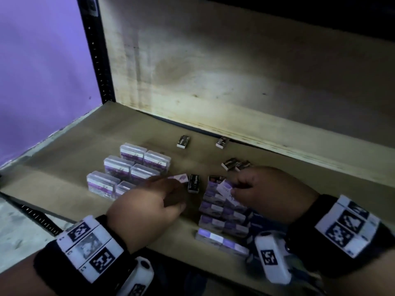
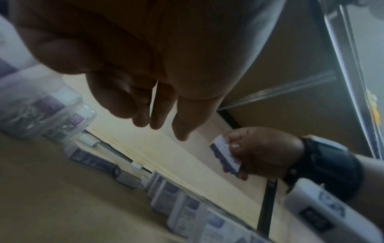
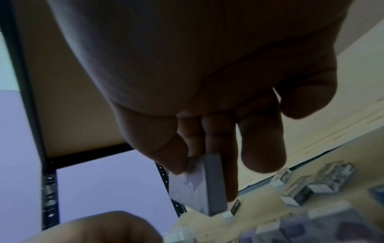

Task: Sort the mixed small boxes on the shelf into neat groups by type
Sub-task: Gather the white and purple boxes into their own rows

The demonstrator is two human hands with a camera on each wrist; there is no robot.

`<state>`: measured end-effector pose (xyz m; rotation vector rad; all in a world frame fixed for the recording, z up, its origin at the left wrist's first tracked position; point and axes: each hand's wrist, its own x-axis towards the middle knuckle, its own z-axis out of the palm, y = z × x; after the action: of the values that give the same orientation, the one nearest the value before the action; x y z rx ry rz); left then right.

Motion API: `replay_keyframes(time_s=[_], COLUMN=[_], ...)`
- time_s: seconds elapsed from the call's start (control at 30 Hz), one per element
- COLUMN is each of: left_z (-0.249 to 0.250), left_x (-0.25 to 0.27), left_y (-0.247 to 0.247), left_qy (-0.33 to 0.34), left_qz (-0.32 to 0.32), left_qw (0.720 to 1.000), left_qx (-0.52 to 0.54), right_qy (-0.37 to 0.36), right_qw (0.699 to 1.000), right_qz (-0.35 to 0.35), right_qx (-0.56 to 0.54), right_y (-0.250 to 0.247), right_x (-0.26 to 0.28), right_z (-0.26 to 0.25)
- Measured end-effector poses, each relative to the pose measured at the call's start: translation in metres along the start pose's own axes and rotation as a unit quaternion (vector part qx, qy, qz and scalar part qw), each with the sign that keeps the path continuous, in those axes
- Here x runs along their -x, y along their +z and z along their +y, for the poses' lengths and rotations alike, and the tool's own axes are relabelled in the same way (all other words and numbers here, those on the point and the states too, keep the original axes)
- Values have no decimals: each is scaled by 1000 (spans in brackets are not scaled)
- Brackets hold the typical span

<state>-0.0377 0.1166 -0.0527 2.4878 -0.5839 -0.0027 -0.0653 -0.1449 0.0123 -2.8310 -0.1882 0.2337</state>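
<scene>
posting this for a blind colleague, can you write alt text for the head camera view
Two hands work over a wooden shelf: the right hand pinches a small purple and white box above rows of matching boxes, while the left hand reaches toward a lone purple box. Clear plastic cases are grouped at left; small dark boxes lie scattered behind.

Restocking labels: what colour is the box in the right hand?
Purple and white box, clearest in the left wrist view.

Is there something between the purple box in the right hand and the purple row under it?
Nothing visible. The right hand pinches the purple box directly above the purple row. The black staples box stands left of the row, outside the path.
</scene>
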Motion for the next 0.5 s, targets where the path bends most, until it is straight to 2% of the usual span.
replay_keyframes(time_s=[0.1,0.2,0.23,0.27,0.3,0.33,0.4,0.5], left_z=[7,13,15,14,15,12,11,18], left_x=[-4,-21,-30,-40,-48,-57,-71,-86], left_y=[2,2,0,0,-1,-1,1,7], left_qy=[31,100,89,51,-2,-27,-23,20], left_qz=[-14,18,2,-34,-92,-127,-151,-158], left_qw=[994,975,973,975,970,962,945,922], left_qx=[-104,-198,-212,-213,-224,-239,-290,-353], right_qy=[-10,-18,-17,-14,-8,-2,12,21], right_qw=[1000,999,998,998,997,997,997,996], right_qz=[26,27,26,25,27,29,42,50], right_qx=[-8,-31,-46,-58,-67,-71,-69,-75], right_y=[3,5,5,5,5,5,5,6], right_x=[23,41,46,50,55,57,64,73], right_z=[6,10,12,13,15,16,19,22])
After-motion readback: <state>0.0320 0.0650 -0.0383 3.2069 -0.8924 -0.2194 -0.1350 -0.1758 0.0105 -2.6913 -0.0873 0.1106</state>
